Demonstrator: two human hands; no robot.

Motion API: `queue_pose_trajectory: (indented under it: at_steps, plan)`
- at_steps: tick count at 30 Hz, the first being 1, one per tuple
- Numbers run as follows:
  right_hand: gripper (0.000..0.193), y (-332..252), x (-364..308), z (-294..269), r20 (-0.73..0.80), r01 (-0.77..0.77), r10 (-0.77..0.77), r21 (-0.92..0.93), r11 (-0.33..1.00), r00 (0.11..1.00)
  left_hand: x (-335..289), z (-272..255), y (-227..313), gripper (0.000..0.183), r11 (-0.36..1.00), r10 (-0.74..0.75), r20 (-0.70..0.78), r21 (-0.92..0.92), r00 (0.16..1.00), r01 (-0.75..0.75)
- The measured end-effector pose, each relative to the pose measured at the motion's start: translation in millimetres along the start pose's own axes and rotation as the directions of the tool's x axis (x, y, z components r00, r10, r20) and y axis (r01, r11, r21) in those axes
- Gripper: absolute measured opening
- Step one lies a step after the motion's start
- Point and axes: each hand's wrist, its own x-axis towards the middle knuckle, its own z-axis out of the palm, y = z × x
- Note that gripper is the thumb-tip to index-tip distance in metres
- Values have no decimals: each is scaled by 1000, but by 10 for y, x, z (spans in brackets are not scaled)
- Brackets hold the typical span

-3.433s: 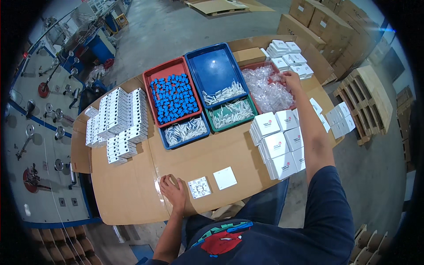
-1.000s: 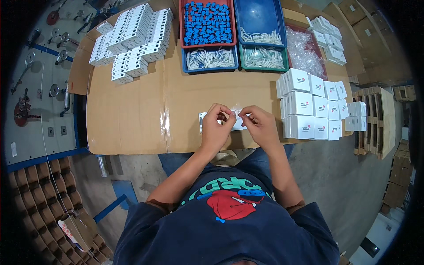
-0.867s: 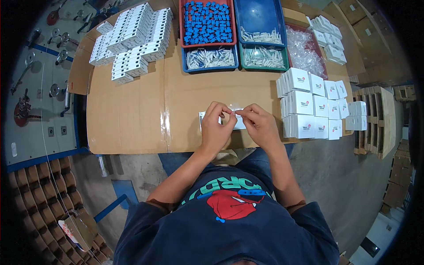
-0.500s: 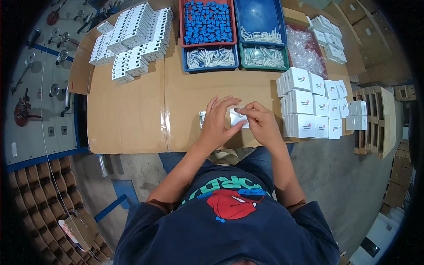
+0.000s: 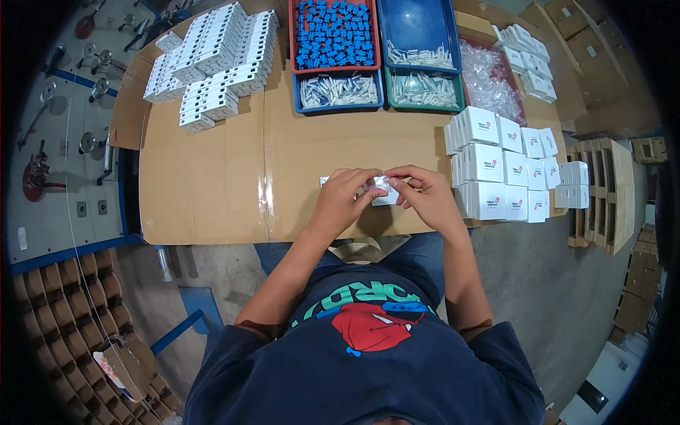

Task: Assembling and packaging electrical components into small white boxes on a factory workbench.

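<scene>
Between the fingertips of both hands is a small clear plastic bag (image 5: 382, 183), crinkled and shiny. My left hand (image 5: 342, 201) pinches its left side with thumb and fingers. On the other side, my right hand (image 5: 430, 202) grips it between thumb and forefinger. Just under the fingers lies a white piece, perhaps a small box (image 5: 386, 200), partly covered by the hands. The corner of a white box (image 5: 324, 180) peeks out beside the left hand, mostly hidden by it. What the bag contains is too small to make out.
Stacked white boxes (image 5: 212, 64) stand at the far left and more white boxes (image 5: 487, 163) at the right. Trays at the back hold blue parts (image 5: 333, 35), white tubes (image 5: 340, 91) and clear plastic bags (image 5: 489, 78). The cardboard-covered table (image 5: 205, 184) ends just before my body.
My left fingers have come down from a raised, spread pose and closed on the bag. My right hand has shifted slightly, and the bag now stretches between both hands.
</scene>
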Motion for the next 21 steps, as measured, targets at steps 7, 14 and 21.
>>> queue_pose_trajectory:
  at_steps: [7, 14, 21]
  plan:
    - [19, 56, 34, -110, -5, -134, 134, -63, 989, 991, -29, 72, -29, 39, 999, -37, 25, -22, 999, 37]
    - [28, 121, 47, -107, 18, 127, -125, -146, 981, 992, -3, 44, 22, 39, 993, -117, 105, -20, 988, 120]
    - [27, 20, 10, -82, 62, 69, -58, -196, 978, 996, -25, 66, -32, 39, 994, -29, 26, -102, 999, 31]
